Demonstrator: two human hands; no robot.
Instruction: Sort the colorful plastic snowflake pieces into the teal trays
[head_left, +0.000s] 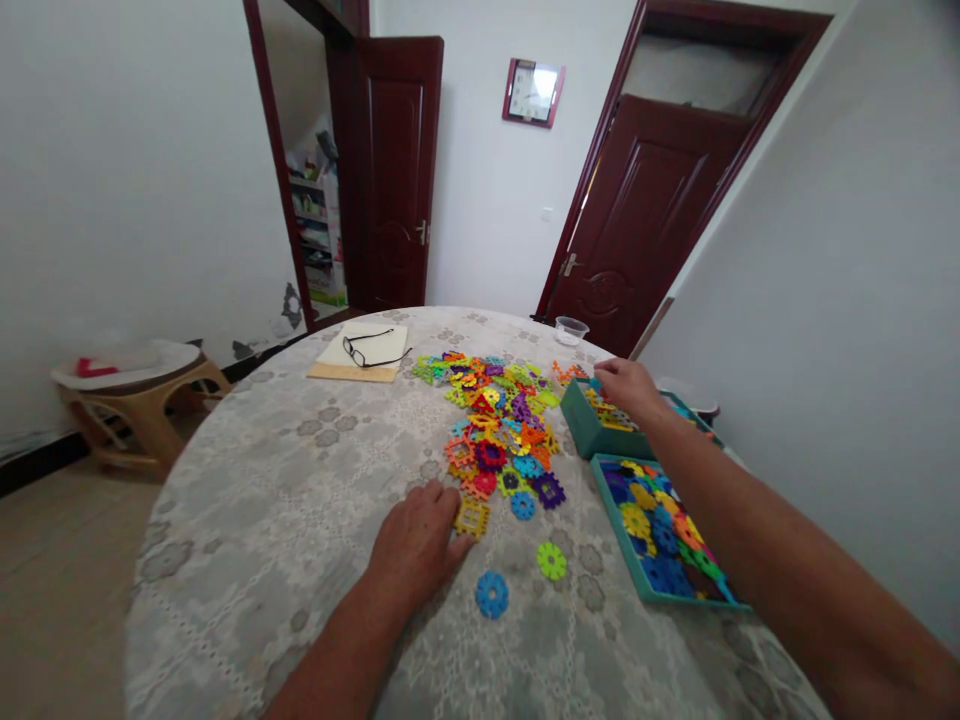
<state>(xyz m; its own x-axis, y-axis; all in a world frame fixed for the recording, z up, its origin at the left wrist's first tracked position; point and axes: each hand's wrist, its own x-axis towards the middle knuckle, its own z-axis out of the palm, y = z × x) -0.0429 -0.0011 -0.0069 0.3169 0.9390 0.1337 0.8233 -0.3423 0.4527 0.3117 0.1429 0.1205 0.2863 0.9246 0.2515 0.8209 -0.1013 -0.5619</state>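
Looks like a room in a home — shows a round, floral-clothed surface [247, 490], dark-red panelled doors [394, 170], a wall clock [534, 93], a low tan stool [142, 405] and, farther off, crowded shelves [313, 235].

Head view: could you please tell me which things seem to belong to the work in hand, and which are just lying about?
Likely in the work:
left hand, beside a yellow square piece
right hand, at the rear green box
heap of plastic pieces
front green tray of pieces

Probably just lying about:
glasses, on a paper pad
clear bowl
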